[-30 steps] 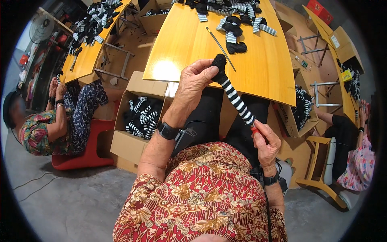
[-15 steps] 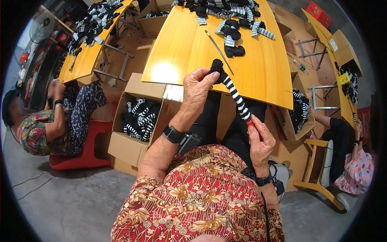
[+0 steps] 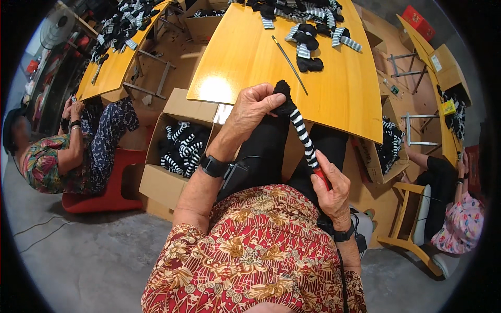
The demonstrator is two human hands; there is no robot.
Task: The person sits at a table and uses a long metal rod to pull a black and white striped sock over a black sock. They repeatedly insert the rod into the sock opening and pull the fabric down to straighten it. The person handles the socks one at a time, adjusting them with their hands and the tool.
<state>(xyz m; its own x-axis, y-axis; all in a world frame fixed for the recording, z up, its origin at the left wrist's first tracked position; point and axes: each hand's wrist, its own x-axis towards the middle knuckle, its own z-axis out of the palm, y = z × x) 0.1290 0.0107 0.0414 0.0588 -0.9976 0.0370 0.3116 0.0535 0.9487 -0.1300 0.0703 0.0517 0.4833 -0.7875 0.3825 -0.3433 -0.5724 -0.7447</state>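
Over my lap I hold a small black-and-white striped knitted sock [image 3: 299, 127], drawn out long and narrow. My left hand [image 3: 255, 108] is closed, pinching its dark end between thumb and fingers. A red handle [image 3: 322, 178] sticks out of the striped end; my right hand [image 3: 332, 190] is closed around it. Whatever part of that tool lies inside the sock is hidden. On the yellow table [image 3: 240, 68] ahead lies a thin dark rod [image 3: 290, 63]. Beyond it, several black socks with grey-striped cuffs [image 3: 305, 41] are loosely heaped.
Left of my legs stands an open cardboard box [image 3: 175, 190] holding striped socks; another box [image 3: 369, 159] stands to the right. A person [image 3: 57, 161] sits at the left table [image 3: 107, 73]. A second person [image 3: 459, 219] sits at the far right, by a wooden chair [image 3: 399, 216].
My right hand and the red handle have moved slightly down and left, and more of the handle shows. My left hand keeps its pinch on the dark end.
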